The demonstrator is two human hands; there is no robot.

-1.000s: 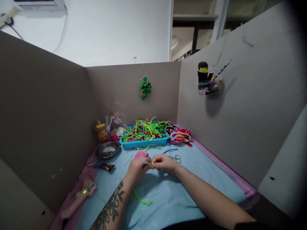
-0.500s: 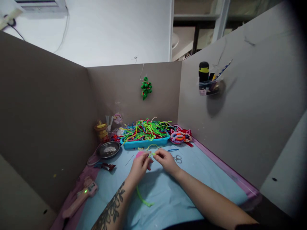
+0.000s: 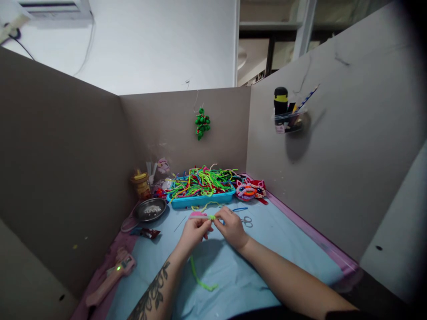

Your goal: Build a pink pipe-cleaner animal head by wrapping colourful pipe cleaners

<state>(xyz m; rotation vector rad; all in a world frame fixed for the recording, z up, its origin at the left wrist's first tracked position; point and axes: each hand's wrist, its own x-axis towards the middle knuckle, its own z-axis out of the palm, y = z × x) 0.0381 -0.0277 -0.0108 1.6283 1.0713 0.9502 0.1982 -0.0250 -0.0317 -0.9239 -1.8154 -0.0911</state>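
Both hands meet over the middle of the blue cloth, fingertips pinched close together. Between them is a small lime-green yarn piece [image 3: 212,218]. My left hand [image 3: 195,232] is closed on its left side, and my right hand [image 3: 232,227] pinches its right side. A green yarn tail [image 3: 201,281] comes out below my left hand and lies on the cloth. Just behind my left hand shows a pink thing [image 3: 196,214] with a pale bar across it; its kind is unclear. Scissors [image 3: 247,221] lie beside my right hand, and a thin blue tool [image 3: 240,209] lies behind it.
At the back stands a blue tray [image 3: 187,203] heaped with colourful yarn strands. A metal dish [image 3: 140,217] of small pale bits and a pink glue gun [image 3: 111,278] lie left. Colourful knotted pieces [image 3: 247,191] sit at back right. Grey panels [image 3: 187,142] enclose the table.
The hands have shifted slightly; my right fingers now lie more over the yarn piece, and more of its green shows. The yarn tail has moved slightly right. The view has tilted a little.
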